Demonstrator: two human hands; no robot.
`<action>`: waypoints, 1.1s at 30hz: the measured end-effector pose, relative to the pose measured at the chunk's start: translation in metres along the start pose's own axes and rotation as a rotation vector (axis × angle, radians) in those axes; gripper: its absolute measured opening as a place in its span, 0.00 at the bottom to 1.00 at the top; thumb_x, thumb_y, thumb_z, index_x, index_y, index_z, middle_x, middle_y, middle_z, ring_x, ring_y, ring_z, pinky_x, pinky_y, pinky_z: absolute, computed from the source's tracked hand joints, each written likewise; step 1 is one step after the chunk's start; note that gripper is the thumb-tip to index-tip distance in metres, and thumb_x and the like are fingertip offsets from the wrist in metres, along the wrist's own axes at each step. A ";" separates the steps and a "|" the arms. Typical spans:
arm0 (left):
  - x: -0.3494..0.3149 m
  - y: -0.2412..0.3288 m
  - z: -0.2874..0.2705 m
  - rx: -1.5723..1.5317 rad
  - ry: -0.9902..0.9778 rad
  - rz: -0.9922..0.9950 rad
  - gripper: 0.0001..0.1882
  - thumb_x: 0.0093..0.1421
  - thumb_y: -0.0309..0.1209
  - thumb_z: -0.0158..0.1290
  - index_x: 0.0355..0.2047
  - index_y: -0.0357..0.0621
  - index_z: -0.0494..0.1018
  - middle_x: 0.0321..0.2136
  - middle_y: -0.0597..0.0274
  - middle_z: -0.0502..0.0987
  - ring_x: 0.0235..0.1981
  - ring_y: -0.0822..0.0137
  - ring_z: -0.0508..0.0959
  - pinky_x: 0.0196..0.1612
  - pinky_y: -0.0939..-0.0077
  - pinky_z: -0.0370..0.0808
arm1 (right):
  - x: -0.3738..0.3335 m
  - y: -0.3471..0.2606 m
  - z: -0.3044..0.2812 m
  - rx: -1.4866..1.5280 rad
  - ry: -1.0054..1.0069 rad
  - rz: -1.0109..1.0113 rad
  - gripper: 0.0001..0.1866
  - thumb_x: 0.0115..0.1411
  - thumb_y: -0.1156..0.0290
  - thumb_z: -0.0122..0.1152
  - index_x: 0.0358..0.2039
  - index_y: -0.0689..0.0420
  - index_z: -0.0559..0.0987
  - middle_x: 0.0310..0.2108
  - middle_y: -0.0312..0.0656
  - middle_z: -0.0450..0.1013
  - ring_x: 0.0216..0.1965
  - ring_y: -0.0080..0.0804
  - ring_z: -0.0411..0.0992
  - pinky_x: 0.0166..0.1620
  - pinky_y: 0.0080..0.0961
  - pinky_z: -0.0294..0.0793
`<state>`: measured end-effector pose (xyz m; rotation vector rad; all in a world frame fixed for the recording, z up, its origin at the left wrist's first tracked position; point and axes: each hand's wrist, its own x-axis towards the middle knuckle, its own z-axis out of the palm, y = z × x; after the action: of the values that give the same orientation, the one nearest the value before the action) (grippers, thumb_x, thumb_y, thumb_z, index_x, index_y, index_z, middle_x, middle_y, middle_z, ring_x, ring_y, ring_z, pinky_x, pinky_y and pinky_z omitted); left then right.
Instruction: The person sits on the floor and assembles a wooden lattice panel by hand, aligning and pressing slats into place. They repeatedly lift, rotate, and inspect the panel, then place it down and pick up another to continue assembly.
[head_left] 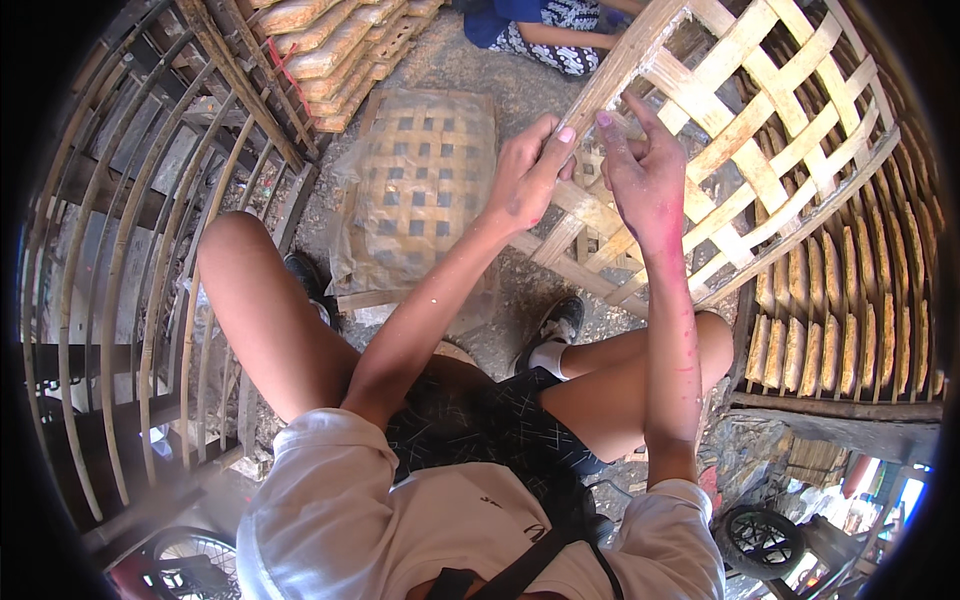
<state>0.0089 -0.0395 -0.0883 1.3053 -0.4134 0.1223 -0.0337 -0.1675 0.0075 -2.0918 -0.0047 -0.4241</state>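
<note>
A woven bamboo tray (pixel 728 142) with a pale wooden frame is tilted up at the upper right. White residue clings along its inner edge. My left hand (pixel 528 172) is closed around the frame's near-left side, with the thumb lying on top. Beside it, my right hand (pixel 648 170) is at the inner edge of the same frame. Its index finger and thumb are stretched apart against the wood and lattice, while the other fingers are partly curled. Pink stain covers the right wrist and forearm. Between my feet and the tray stack, another woven tray (pixel 415 195) lies under translucent plastic.
Upper left, flat whitish-yellow slabs (pixel 335 55) are stacked. Bamboo bars (pixel 110 250) curve along my left. Upright slabs fill a slatted rack (pixel 830 330) at right. Another person's patterned clothing (pixel 545 45) shows at the top. A motorbike wheel (pixel 760 541) stands lower right.
</note>
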 end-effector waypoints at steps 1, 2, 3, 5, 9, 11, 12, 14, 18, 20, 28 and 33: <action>0.001 0.001 0.000 0.005 -0.002 0.018 0.24 0.77 0.48 0.47 0.31 0.40 0.69 0.19 0.64 0.71 0.22 0.76 0.68 0.28 0.72 0.64 | 0.002 0.000 0.002 -0.001 -0.011 0.001 0.21 0.72 0.67 0.64 0.60 0.66 0.79 0.14 0.35 0.73 0.19 0.13 0.63 0.23 0.23 0.62; 0.001 0.003 0.000 0.013 0.001 0.015 0.24 0.77 0.48 0.46 0.31 0.40 0.69 0.19 0.64 0.71 0.22 0.76 0.68 0.28 0.72 0.64 | 0.004 0.001 0.003 0.054 -0.004 0.003 0.20 0.73 0.68 0.64 0.59 0.67 0.80 0.15 0.33 0.73 0.19 0.12 0.63 0.23 0.22 0.61; 0.001 0.004 0.001 0.021 0.004 0.011 0.24 0.77 0.48 0.46 0.31 0.40 0.69 0.19 0.64 0.71 0.22 0.76 0.68 0.28 0.72 0.64 | 0.004 0.002 0.004 0.097 0.003 0.015 0.19 0.73 0.68 0.63 0.59 0.67 0.80 0.15 0.32 0.72 0.19 0.11 0.62 0.23 0.21 0.61; 0.001 0.005 0.001 0.034 0.011 0.006 0.24 0.77 0.48 0.46 0.31 0.41 0.69 0.19 0.64 0.71 0.22 0.75 0.68 0.28 0.72 0.65 | 0.004 0.003 0.005 0.165 0.027 0.029 0.17 0.73 0.69 0.63 0.56 0.68 0.82 0.16 0.30 0.72 0.19 0.10 0.62 0.22 0.20 0.59; 0.000 0.008 0.000 0.074 0.035 0.033 0.23 0.77 0.47 0.47 0.30 0.41 0.69 0.19 0.64 0.72 0.22 0.73 0.69 0.28 0.70 0.66 | 0.005 0.003 0.011 0.251 0.103 -0.008 0.14 0.73 0.71 0.63 0.50 0.69 0.84 0.17 0.27 0.72 0.19 0.09 0.60 0.22 0.18 0.57; -0.001 0.011 0.001 0.095 0.043 0.044 0.23 0.77 0.45 0.47 0.30 0.40 0.69 0.18 0.63 0.72 0.21 0.72 0.70 0.28 0.68 0.67 | 0.003 0.000 0.013 0.281 0.144 -0.028 0.13 0.73 0.72 0.63 0.48 0.70 0.85 0.18 0.26 0.73 0.19 0.08 0.60 0.21 0.17 0.57; -0.002 0.013 0.001 0.102 0.046 0.043 0.22 0.77 0.45 0.47 0.30 0.40 0.70 0.18 0.63 0.72 0.21 0.71 0.70 0.29 0.68 0.67 | 0.002 -0.003 0.014 0.294 0.163 -0.031 0.12 0.72 0.73 0.64 0.48 0.70 0.85 0.18 0.26 0.73 0.19 0.08 0.60 0.21 0.17 0.56; -0.002 0.017 0.001 0.119 0.049 0.035 0.22 0.77 0.44 0.47 0.30 0.40 0.70 0.18 0.63 0.72 0.21 0.70 0.70 0.29 0.67 0.68 | 0.002 -0.008 0.016 0.290 0.199 -0.048 0.12 0.72 0.73 0.64 0.46 0.70 0.86 0.18 0.27 0.74 0.19 0.08 0.60 0.21 0.18 0.56; -0.004 0.023 0.002 0.144 0.055 -0.003 0.21 0.77 0.44 0.47 0.31 0.40 0.70 0.19 0.63 0.73 0.21 0.70 0.71 0.29 0.68 0.68 | 0.010 -0.018 0.012 0.071 0.343 -0.203 0.11 0.72 0.72 0.64 0.39 0.69 0.85 0.18 0.30 0.73 0.19 0.11 0.61 0.22 0.20 0.58; -0.005 0.024 0.002 0.129 0.058 -0.008 0.22 0.77 0.44 0.47 0.31 0.40 0.70 0.19 0.63 0.72 0.21 0.70 0.71 0.29 0.68 0.68 | 0.015 -0.018 0.005 -0.021 0.397 -0.223 0.11 0.71 0.71 0.63 0.36 0.67 0.84 0.17 0.32 0.73 0.19 0.12 0.62 0.22 0.21 0.59; -0.006 0.022 -0.010 0.064 0.085 -0.013 0.24 0.77 0.49 0.47 0.31 0.41 0.71 0.19 0.67 0.71 0.22 0.74 0.68 0.28 0.71 0.65 | -0.005 0.008 -0.086 -0.297 -0.103 -0.018 0.07 0.66 0.70 0.69 0.35 0.60 0.85 0.15 0.32 0.71 0.18 0.15 0.60 0.26 0.24 0.60; -0.005 0.014 -0.016 0.083 0.039 -0.131 0.20 0.78 0.46 0.46 0.36 0.42 0.72 0.22 0.71 0.67 0.27 0.77 0.67 0.34 0.75 0.62 | -0.015 0.016 -0.085 -0.404 -0.334 0.035 0.08 0.64 0.70 0.73 0.41 0.59 0.87 0.12 0.30 0.68 0.17 0.13 0.59 0.23 0.25 0.59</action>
<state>0.0034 -0.0196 -0.0809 1.4054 -0.2909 0.0552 -0.0704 -0.2437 0.0302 -2.5355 -0.0853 -0.0496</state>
